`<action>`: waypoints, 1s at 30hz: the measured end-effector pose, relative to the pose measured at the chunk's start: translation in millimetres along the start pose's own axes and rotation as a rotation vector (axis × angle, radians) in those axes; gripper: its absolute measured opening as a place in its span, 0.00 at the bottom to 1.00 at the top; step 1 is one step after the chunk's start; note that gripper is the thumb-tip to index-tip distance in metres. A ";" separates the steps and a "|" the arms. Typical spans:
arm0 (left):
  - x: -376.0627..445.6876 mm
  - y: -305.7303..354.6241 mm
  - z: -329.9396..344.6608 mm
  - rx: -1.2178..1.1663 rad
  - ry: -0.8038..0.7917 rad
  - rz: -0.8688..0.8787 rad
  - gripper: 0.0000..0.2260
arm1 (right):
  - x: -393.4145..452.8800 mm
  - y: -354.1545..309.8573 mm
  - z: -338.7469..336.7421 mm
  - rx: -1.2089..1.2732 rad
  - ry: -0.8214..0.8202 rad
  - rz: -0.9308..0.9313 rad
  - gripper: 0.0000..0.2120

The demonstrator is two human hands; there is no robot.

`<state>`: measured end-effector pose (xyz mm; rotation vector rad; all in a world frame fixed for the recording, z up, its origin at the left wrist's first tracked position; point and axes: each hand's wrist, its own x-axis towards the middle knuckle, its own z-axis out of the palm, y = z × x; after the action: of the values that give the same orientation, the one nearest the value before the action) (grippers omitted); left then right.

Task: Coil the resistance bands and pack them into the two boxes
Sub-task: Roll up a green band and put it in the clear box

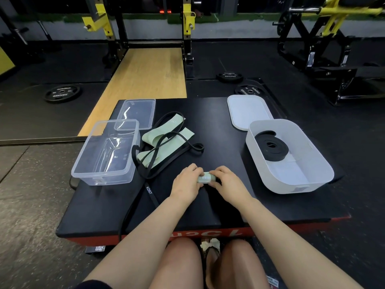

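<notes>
We pinch a small green band roll [205, 177] between both hands, left hand [186, 181] and right hand [226, 180], fingers curled tight on its ends so it cannot spring open. One black coil [271, 148] already lies in the white box [312, 184]; the clear box [100, 178] sits beside the loose bands [166, 142] on the table [218, 126].

Single view only, worn on my head, facing forward and steeply down. My forearms and knees fill the near foreground; the black platform [208, 126] sits close below; gym floor [31, 184] recedes beyond.
</notes>
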<state>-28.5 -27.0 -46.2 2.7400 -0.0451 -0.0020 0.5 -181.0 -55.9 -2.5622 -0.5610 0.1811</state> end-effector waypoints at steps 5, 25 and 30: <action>-0.4 -1.1 1.2 -0.021 0.001 -0.027 0.10 | -1.9 0.8 -0.8 -0.035 0.019 -0.026 0.19; -8.8 -11.6 -9.6 -0.070 -0.072 0.054 0.10 | -9.8 -6.4 -7.8 -0.123 -0.010 -0.102 0.16; -10.7 -18.1 -23.3 -0.065 -0.038 0.088 0.11 | -8.3 -19.2 -14.3 -0.110 0.017 -0.126 0.17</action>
<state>-38.4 -0.8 -31.9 2.6703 -0.1725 -0.0303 -10.6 -175.9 -33.7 -2.6203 -0.7420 0.0862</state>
